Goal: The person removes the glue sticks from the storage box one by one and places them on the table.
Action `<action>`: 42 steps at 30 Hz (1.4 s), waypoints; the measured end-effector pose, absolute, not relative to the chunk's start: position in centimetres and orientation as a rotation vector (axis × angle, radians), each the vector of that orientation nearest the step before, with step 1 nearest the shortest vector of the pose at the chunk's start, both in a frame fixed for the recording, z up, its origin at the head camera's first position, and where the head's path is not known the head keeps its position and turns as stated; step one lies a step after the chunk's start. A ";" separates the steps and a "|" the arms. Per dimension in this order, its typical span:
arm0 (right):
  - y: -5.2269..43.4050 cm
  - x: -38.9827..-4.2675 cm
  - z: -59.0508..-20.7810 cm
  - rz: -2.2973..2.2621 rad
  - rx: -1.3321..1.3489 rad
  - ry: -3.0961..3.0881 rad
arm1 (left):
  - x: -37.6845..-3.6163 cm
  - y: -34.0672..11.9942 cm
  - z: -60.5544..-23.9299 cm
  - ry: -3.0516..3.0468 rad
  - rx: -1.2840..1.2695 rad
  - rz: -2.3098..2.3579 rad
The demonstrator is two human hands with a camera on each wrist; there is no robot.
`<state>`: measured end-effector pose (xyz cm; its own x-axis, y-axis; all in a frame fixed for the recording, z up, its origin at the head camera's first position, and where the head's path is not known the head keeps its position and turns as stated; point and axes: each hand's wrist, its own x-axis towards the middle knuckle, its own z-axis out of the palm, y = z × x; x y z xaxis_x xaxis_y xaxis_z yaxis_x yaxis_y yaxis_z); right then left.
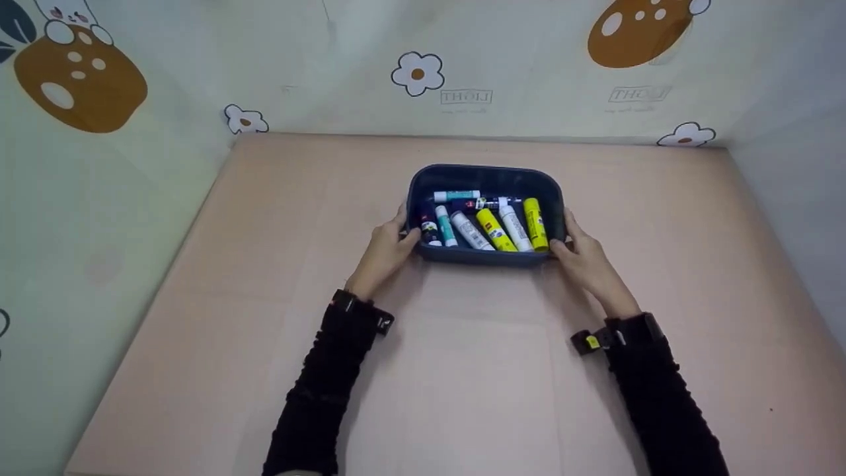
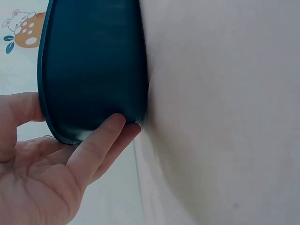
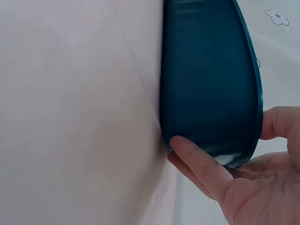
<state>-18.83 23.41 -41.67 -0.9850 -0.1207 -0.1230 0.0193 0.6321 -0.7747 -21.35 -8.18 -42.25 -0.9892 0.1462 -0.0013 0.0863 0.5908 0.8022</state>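
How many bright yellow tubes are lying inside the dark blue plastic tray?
2. One bright yellow tube lies near the middle of the dark blue plastic tray; the other yellow tube lies at its right end. Others may be hidden underneath.

A dark blue rectangular plastic bin (image 1: 486, 178) with rounded corners sat upright on the pinkish tabletop (image 1: 462, 370), near its middle. Left hand (image 1: 383, 251) and right hand (image 1: 585, 261) gripped its two short ends, fingers against the outer walls. Inside lay glue sticks and markers (image 1: 492, 225), yellow, white, teal, side by side.
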 end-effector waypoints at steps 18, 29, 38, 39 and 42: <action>23.2 -17.8 -39.7 -1.030 -0.204 2.625 | -20.2 -7.8 -40.7 2.757 0.252 1.110; 22.9 -16.4 -38.1 -0.692 -0.205 2.612 | -19.0 -7.3 -39.1 2.783 0.237 0.770; 22.6 -15.2 -36.9 -0.512 -0.170 2.593 | -17.6 -6.9 -37.9 2.775 0.191 0.566; 22.6 -15.1 -36.8 -0.482 -0.156 2.588 | -17.5 -6.9 -37.7 2.765 0.186 0.546; 22.5 -14.8 -36.5 -0.408 -0.142 2.587 | -17.1 -6.9 -37.3 2.742 0.174 0.509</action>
<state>-14.77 22.49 -36.46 -0.8631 -0.1768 -0.4732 -0.0226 0.9493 -0.3135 -17.07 -6.85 -37.30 -0.9328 0.1804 -0.3121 0.0564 0.9282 0.3679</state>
